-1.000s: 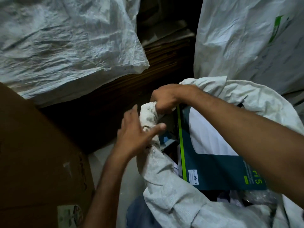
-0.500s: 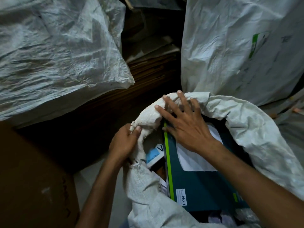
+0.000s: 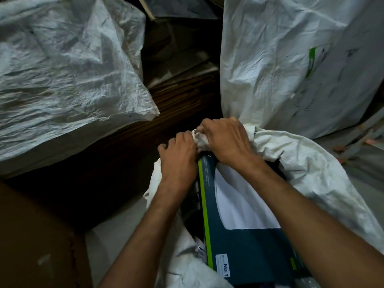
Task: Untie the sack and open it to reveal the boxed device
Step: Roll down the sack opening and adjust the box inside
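Note:
A white woven sack (image 3: pixel 307 169) lies open in front of me, its rim rolled around a dark teal box (image 3: pixel 249 246) with a green stripe, a white panel and a "No.1" label. The bunched far edge of the sack's mouth (image 3: pixel 200 140) sits between my hands. My left hand (image 3: pixel 179 154) grips it from the left, fingers curled. On the right side of the bunch, my right hand (image 3: pixel 225 140) is closed over the fabric. Both forearms cross over the box and hide part of it.
A large crumpled white sack (image 3: pixel 66 75) fills the upper left. Another full white sack (image 3: pixel 291 59) with a green mark stands at the upper right. Stacked brown boards (image 3: pixel 182 94) lie between them. A brown cardboard box (image 3: pixel 35 242) sits at the lower left.
My right hand has gone from lying flat on the sack rim to clenching the bunched fabric. My left hand has moved up beside it. The view has shifted closer.

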Demonstrator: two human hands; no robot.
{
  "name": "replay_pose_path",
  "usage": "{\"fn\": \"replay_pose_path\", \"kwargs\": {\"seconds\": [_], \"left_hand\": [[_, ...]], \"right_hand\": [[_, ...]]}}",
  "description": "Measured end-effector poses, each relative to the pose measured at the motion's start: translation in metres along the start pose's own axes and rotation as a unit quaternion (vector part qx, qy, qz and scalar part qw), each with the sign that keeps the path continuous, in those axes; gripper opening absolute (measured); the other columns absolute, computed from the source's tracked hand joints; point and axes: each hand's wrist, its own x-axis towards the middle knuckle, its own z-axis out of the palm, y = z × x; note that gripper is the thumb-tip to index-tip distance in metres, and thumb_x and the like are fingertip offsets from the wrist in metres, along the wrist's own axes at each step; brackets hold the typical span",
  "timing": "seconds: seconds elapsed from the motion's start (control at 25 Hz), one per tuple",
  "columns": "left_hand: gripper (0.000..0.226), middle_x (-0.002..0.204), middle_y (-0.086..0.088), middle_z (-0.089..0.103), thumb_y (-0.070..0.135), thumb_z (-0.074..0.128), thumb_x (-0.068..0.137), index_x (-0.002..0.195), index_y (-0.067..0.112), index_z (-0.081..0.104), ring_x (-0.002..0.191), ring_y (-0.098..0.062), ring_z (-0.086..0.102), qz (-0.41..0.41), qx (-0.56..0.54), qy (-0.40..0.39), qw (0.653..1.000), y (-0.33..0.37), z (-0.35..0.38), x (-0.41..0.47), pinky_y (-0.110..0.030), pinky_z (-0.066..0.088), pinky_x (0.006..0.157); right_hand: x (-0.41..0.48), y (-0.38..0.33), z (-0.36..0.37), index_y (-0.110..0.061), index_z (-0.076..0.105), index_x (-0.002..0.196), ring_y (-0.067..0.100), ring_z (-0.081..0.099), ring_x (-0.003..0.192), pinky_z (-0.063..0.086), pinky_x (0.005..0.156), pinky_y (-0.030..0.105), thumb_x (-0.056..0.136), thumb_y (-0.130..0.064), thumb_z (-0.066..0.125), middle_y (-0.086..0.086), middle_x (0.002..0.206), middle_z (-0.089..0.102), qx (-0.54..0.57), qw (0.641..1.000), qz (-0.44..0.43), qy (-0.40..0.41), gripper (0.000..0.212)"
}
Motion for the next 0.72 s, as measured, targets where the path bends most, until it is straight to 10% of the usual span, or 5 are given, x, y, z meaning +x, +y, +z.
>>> {"fn": "replay_pose_path", "kwargs": {"seconds": [0.2, 0.36, 0.52, 0.72], "left_hand": [[0.042, 0.105, -0.008, 0.071, 0.055, 0.043, 0.102, 0.112, 0.016, 0.058, 0.094, -0.033, 0.068, 0.0, -0.174, -0.088, 0.981, -0.047, 0.014, 0.031, -0.043, 0.052, 0.081], [0.035, 0.073, 0.001, 0.063, 0.04, 0.056, 0.105, 0.085, 0.011, 0.06, 0.063, -0.011, 0.06, -0.016, -0.504, -0.238, 0.83, -0.059, 0.003, 0.041, -0.034, 0.046, 0.066], [0.062, 0.138, -0.003, 0.059, 0.067, 0.05, 0.096, 0.143, 0.027, 0.047, 0.129, -0.027, 0.055, 0.017, -0.091, -0.106, 0.99, -0.034, -0.006, 0.039, -0.049, 0.041, 0.105], [0.051, 0.139, -0.003, 0.059, 0.051, 0.05, 0.1, 0.143, 0.024, 0.046, 0.125, -0.027, 0.058, 0.202, 0.002, -0.018, 0.979, 0.046, -0.003, 0.07, -0.047, 0.04, 0.102]], "right_hand": [[-0.077, 0.027, -0.007, -0.03, 0.038, 0.155, 0.036, 0.036, 0.146, 0.024, 0.112, 0.056, 0.099, -0.037, 0.053, 0.009, 0.161, 0.036, -0.162, 0.985, 0.037, 0.038, 0.058], [-0.077, 0.052, 0.003, -0.03, 0.04, 0.154, 0.035, 0.054, 0.123, 0.035, 0.099, 0.051, 0.1, -0.031, 0.058, 0.008, 0.149, 0.05, -0.201, 0.978, 0.051, 0.011, 0.057], [-0.038, 0.061, -0.015, -0.031, 0.066, 0.12, 0.03, 0.065, 0.088, 0.038, 0.079, 0.04, 0.092, -0.028, 0.068, 0.003, 0.101, 0.073, -0.105, 0.99, 0.086, -0.034, 0.029], [-0.006, 0.099, -0.044, -0.036, 0.072, 0.106, 0.026, 0.067, 0.106, 0.051, 0.09, 0.04, 0.089, -0.038, 0.071, -0.003, 0.104, 0.075, 0.189, 0.938, 0.236, -0.17, 0.018]]}}
